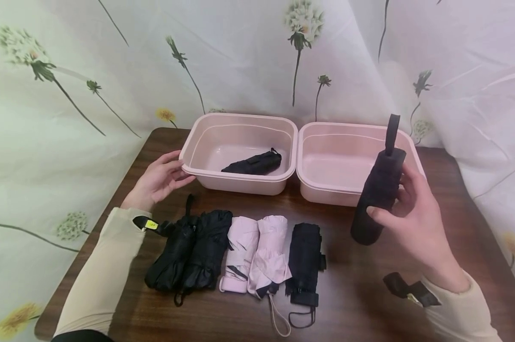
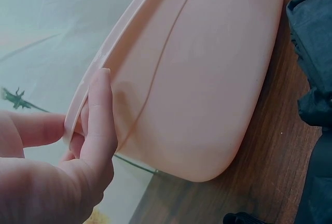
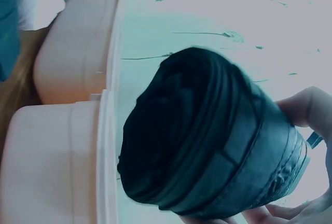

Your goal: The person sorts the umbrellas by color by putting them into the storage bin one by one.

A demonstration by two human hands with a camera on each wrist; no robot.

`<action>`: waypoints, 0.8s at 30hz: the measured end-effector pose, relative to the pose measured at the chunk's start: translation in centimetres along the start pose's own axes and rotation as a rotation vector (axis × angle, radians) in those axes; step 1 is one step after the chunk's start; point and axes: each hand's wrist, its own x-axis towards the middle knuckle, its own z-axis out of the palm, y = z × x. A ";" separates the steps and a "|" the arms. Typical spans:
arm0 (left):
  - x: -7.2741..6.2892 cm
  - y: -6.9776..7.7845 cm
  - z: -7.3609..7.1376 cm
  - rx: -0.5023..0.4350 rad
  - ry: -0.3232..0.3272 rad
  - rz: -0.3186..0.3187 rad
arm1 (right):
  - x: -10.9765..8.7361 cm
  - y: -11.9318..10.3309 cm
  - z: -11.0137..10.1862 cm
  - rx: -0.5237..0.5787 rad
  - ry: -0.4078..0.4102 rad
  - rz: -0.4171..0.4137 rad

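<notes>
My right hand (image 1: pixel 424 223) grips a folded black umbrella (image 1: pixel 379 194) in front of the right pink bin (image 1: pixel 355 129). The umbrella stands nearly upright, its strap at the top; the right wrist view shows its rolled fabric end close up. With thumb and fingers my left hand (image 2: pixel 72 167) pinches the rim of the left pink bin (image 2: pixel 207 73) at its left front corner. Inside that bin lies another folded black umbrella (image 1: pixel 255 164). On the table in front lie two black umbrellas (image 1: pixel 208 249) at the left, two pink umbrellas (image 1: pixel 269 251), and one black umbrella (image 1: pixel 304 259).
Both bins stand side by side toward the back of a dark wooden table (image 1: pixel 347 304). Behind the table hangs a pale cloth (image 1: pixel 240 57) printed with dandelions. Black straps (image 1: pixel 411 289) are worn on the wrists.
</notes>
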 end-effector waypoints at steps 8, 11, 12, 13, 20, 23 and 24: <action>-0.1 -0.1 -0.1 -0.027 -0.012 0.001 | 0.7 -0.8 -0.6 0.015 0.070 0.064; -0.1 -0.1 0.0 -0.029 -0.013 0.001 | 1.0 -1.0 -0.5 0.109 0.078 0.051; -0.1 -0.1 0.0 -0.035 -0.016 0.000 | 1.1 -1.1 -0.5 0.138 0.079 0.042; -0.1 -0.1 0.0 -0.033 -0.016 -0.001 | 1.2 -1.2 -0.4 0.153 0.081 0.034; -0.1 -0.1 0.0 -0.037 -0.024 0.001 | 2.2 -1.8 -0.1 0.201 0.099 -0.015; 0.0 -0.1 0.0 -0.039 -0.023 0.007 | 2.6 -2.0 0.2 0.244 0.105 -0.048; 0.0 -0.1 0.0 -0.041 -0.024 0.008 | 2.8 -2.0 0.3 0.255 0.108 -0.058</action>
